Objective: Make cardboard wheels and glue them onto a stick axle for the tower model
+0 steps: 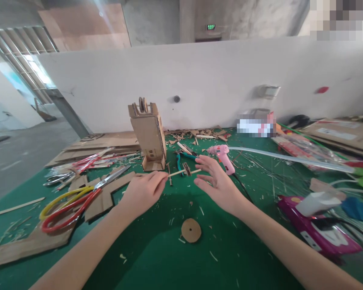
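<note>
My left hand (147, 187) is closed, pinching one end of a thin wooden stick (177, 173). A small dark-edged cardboard piece (186, 169) sits around the middle of the stick. By the stick's other end is my right hand (216, 183), its fingers spread; whether a fingertip touches the stick I cannot tell. On the green table nearer to me lies a round cardboard disc (191, 236) with a hole in its centre. Behind my left hand stands an upright cardboard tower (148, 135) with small wheels at its top. Teal-handled pliers (179, 163) lie just beyond the stick.
A pink glue gun (223, 155) with a long glue stick rests beyond my right hand. Large scissors (86, 201) lie on cardboard scraps to the left. At right is a magenta power strip (310, 231) with cables. A white partition (205, 80) rises behind the table.
</note>
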A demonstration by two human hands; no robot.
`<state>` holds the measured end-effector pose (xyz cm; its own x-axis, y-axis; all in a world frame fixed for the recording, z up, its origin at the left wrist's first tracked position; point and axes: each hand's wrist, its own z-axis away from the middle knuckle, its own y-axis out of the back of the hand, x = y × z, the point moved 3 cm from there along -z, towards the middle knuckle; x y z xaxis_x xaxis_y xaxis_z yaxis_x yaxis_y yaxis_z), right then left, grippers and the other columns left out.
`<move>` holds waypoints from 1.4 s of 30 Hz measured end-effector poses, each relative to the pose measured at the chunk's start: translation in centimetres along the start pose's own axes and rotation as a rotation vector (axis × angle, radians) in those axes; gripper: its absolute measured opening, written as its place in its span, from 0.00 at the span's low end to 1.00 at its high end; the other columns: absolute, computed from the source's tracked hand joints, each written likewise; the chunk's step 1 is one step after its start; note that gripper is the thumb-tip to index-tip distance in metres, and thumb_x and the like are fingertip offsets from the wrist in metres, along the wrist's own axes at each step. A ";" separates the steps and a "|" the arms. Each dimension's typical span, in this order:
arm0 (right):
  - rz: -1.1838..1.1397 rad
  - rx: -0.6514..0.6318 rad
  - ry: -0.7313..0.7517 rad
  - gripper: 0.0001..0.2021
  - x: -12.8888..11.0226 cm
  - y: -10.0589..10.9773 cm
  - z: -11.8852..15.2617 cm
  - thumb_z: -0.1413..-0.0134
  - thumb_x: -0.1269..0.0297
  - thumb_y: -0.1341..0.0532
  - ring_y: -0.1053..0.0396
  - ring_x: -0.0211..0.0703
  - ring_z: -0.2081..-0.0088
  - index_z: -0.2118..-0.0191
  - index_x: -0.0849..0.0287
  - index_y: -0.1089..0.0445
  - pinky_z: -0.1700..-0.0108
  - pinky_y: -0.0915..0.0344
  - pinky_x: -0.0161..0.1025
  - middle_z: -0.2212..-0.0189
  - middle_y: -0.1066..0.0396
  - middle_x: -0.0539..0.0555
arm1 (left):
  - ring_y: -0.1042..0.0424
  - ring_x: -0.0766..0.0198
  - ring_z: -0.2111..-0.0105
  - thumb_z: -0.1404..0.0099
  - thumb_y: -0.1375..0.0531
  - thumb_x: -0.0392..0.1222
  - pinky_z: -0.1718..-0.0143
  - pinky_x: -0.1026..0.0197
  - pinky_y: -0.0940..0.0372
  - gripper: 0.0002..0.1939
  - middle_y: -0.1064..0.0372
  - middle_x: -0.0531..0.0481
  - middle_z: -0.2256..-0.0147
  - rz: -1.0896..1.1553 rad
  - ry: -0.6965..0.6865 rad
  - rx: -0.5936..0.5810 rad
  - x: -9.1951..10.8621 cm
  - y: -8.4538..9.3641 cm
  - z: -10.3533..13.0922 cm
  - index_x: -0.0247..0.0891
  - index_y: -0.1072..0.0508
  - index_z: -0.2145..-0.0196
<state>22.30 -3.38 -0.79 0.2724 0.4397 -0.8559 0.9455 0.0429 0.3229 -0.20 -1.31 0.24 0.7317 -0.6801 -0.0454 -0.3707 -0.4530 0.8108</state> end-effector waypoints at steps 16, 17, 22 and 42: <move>-0.264 -0.050 -0.082 0.21 0.5 -0.3 -0.6 0.50 0.67 0.35 0.35 0.48 0.43 0.49 0.53 0.35 0.45 0.31 0.48 0.47 0.31 0.57 | 0.25 0.64 0.72 0.29 0.50 0.38 0.77 0.63 0.42 0.09 0.23 0.50 0.64 0.087 -0.103 -0.002 0.8 -0.1 0.3 0.37 0.32 0.56; -0.278 -0.044 -0.080 0.20 0.5 -0.3 -0.6 0.51 0.67 0.35 0.34 0.47 0.43 0.50 0.52 0.35 0.46 0.31 0.47 0.48 0.30 0.57 | 0.25 0.64 0.73 0.29 0.50 0.38 0.77 0.63 0.42 0.09 0.23 0.50 0.64 0.103 -0.094 -0.002 0.8 -0.1 0.3 0.37 0.31 0.56; -0.316 -0.016 -0.074 0.19 0.8 -0.4 -0.7 0.52 0.68 0.34 0.34 0.46 0.44 0.53 0.52 0.34 0.48 0.29 0.46 0.49 0.30 0.55 | 0.25 0.63 0.71 0.30 0.49 0.38 0.74 0.63 0.41 0.08 0.23 0.50 0.64 0.176 -0.032 -0.024 0.8 -0.5 0.4 0.38 0.31 0.57; 0.987 -0.051 0.174 0.23 -0.7 2.0 -0.2 0.35 0.58 0.51 0.38 0.40 0.81 0.82 0.57 0.38 0.74 0.47 0.39 0.86 0.38 0.50 | 0.40 0.72 0.84 0.38 0.40 0.43 0.85 0.67 0.48 0.07 0.37 0.56 0.75 1.214 0.817 0.414 -4.2 3.0 -1.3 0.38 0.33 0.65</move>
<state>24.01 -3.44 0.50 0.8966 0.4245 -0.1262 0.3011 -0.3753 0.8766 -3.61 0.94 3.67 -0.0698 -0.3154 0.9464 -0.9904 -0.0912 -0.1034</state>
